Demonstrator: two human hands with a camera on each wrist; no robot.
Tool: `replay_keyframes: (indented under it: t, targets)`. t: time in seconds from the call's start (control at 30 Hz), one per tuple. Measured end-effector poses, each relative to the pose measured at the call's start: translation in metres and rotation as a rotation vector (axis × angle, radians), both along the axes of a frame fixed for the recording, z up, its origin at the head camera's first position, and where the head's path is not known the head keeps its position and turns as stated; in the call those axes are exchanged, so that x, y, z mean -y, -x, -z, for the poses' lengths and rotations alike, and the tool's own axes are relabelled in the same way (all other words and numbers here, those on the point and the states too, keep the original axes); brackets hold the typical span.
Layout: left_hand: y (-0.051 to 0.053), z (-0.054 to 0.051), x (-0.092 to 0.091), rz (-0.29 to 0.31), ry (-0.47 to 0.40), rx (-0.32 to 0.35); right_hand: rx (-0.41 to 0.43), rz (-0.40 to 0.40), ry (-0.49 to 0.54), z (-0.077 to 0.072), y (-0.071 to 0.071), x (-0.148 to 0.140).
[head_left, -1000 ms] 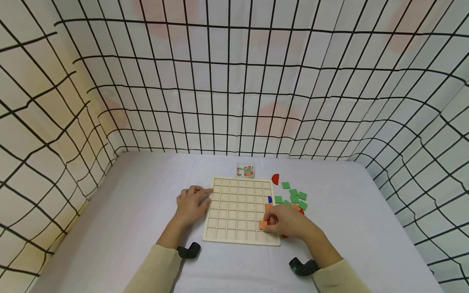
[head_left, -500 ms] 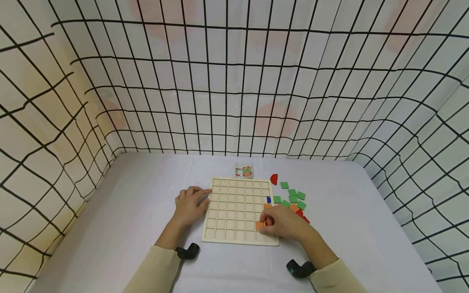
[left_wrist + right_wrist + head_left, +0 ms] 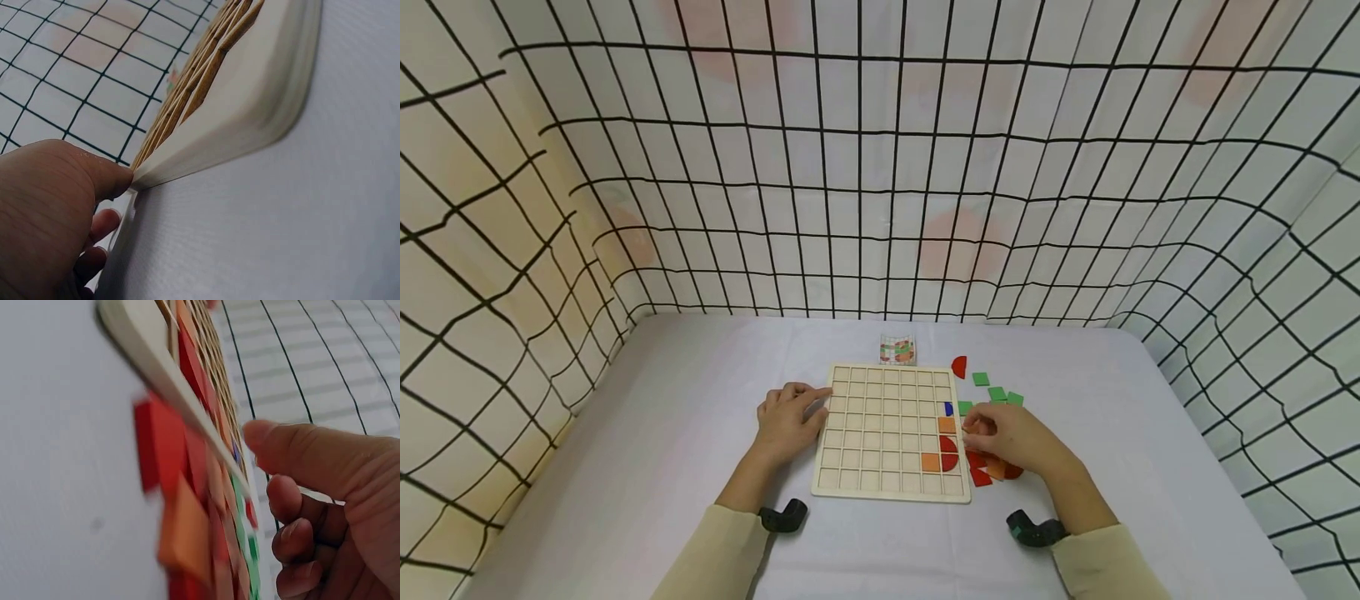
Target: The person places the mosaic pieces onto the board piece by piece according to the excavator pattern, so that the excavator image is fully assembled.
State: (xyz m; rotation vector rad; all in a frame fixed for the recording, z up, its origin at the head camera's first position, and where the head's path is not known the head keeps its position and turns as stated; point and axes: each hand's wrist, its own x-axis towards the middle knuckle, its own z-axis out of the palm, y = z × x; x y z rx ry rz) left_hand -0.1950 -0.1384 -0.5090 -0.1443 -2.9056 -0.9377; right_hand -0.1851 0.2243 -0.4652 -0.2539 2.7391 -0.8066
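A pale wooden grid board (image 3: 880,433) lies on the white table. My left hand (image 3: 790,423) rests at its left edge, thumb and index finger touching the rim; in the left wrist view the thumb (image 3: 109,175) presses the board's side. My right hand (image 3: 1011,435) hovers at the right edge over loose pieces, holding nothing that I can see, its thumb and fingers apart in the right wrist view. In the board's right columns sit a blue piece (image 3: 948,408), an orange square (image 3: 947,425), red rounded pieces (image 3: 949,454) and another orange square (image 3: 930,462).
Several green squares (image 3: 997,393) and a red half-circle (image 3: 960,367) lie right of the board. Red pieces (image 3: 981,477) and an orange piece (image 3: 996,469) lie below my right hand. A small patterned card (image 3: 897,350) stands behind the board. Black wire mesh (image 3: 880,192) surrounds the table.
My right hand has let go of the orange square, left in a cell beside the red pieces, and moved right and slightly away to the loose pieces. My left hand stays put.
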Motion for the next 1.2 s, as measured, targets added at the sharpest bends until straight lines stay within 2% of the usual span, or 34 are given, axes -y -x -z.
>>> replay_keyframes:
  t: [0.13,0.27,0.47,0.73,0.93,1.2]
  targets:
    - [0.000,0.001,0.001,-0.002,0.004,-0.001,0.005,0.080,-0.035,0.004,0.007,-0.017]
    - [0.000,0.001,0.001,0.001,0.005,0.006,0.010,0.112,-0.054,0.011,0.011,-0.028]
    - [0.000,0.002,0.001,0.002,-0.002,0.014,-0.019,0.111,-0.084,0.016,0.014,-0.040]
    - [0.000,0.002,0.001,0.000,-0.003,0.020,0.004,0.158,-0.139,0.009,0.011,-0.047]
    - [0.000,0.002,0.001,0.002,-0.006,0.009,0.018,0.176,-0.119,0.009,0.010,-0.048]
    - [0.001,0.002,0.000,0.005,-0.002,0.006,-0.012,0.164,-0.131,0.014,0.013,-0.050]
